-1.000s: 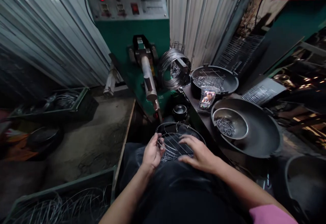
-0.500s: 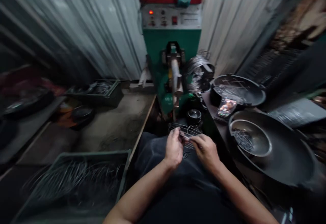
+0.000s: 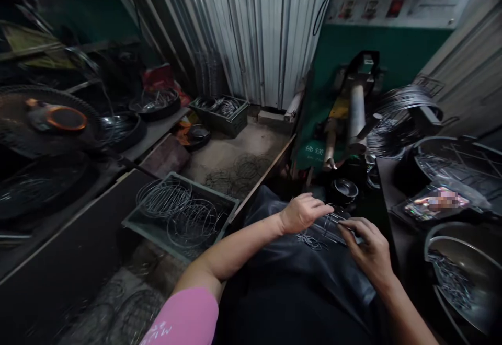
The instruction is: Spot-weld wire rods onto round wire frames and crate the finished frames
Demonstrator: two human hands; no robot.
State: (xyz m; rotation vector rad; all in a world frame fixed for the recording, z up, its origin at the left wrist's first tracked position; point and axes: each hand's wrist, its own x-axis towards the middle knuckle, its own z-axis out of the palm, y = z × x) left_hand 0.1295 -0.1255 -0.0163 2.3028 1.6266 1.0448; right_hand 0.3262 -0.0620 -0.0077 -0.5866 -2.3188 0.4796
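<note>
Over the lap, my left hand (image 3: 303,213) is closed with its fingertips at one end of a thin metal wire frame (image 3: 332,226). My right hand (image 3: 368,244) pinches the frame's other side between thumb and fingers. The frame is small and dim, so its exact shape is hard to make out. Several short bent wire pieces (image 3: 311,241) lie on the dark apron (image 3: 270,230) just below my left hand. Beyond the hands stands a green machine (image 3: 329,81) with a thick metal arm (image 3: 356,115) pointing toward me.
Wire rings fill a green crate (image 3: 133,225) on the left. At right, a bowl (image 3: 482,277) holds small wire pieces, near a plastic-wrapped phone-like item (image 3: 439,203). A wire coil (image 3: 408,104) hangs beside the machine. A fan (image 3: 43,120) stands far left.
The view has turned left, so the machine and bowls appear farther right and the crate shows more fully. My hands have moved a little apart, still at the wire frame.
</note>
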